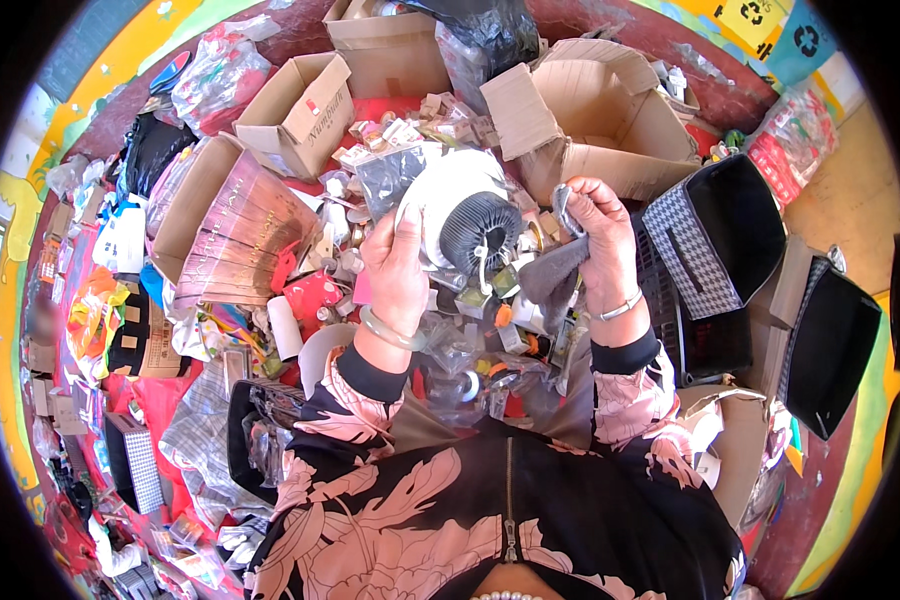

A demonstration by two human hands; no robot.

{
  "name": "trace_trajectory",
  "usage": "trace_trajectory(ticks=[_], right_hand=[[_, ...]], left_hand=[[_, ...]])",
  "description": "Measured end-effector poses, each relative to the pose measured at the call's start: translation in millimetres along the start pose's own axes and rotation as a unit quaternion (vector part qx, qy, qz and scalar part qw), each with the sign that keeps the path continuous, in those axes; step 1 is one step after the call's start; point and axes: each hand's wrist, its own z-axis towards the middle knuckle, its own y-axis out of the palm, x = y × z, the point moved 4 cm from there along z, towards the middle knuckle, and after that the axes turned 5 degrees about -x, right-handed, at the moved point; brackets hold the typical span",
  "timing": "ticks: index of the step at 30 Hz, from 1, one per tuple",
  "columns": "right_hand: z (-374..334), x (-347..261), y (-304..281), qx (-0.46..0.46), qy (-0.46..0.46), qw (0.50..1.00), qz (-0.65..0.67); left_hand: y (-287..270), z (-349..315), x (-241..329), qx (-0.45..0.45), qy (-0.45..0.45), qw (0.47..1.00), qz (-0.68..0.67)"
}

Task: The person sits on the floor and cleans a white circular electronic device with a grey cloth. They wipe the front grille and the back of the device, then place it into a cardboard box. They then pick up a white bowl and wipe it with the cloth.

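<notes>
In front of me, my left hand [394, 258] is closed on the edge of a white round thing [438, 192]. Its middle is a dark grey pleated part [478, 232] with a pale cord hanging from it; I cannot tell its exact kind. To the right, my right hand [604, 236] pinches a piece of grey cloth [554, 272], which droops toward the left. Both hands are raised over a heap of small mixed items [460, 325], among them little boxes, clear plastic and an orange piece. A white roll [284, 328] lies left of my left wrist.
Cardboard boxes stand around the heap: a pinkish one [240, 235] at left, a small one [305, 120] behind it, a large open one [610, 150] at far right. Black bins with checked sides [715, 235] stand on the right. Bags and cloths fill the left side.
</notes>
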Motion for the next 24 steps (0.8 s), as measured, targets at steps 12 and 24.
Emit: trace_trajectory(ticks=[12, 24], right_hand=[[-9.7, -10.4, 33.9, 0.046, -0.034, 0.906, -0.42], [-10.2, -5.9, 22.6, -0.063, -0.052, 0.882, -0.465]], left_hand=[[16.9, -16.7, 19.2, -0.111, 0.218, 0.904, 0.351], [35.4, -18.4, 32.4, -0.214, 0.284, 0.865, 0.354]])
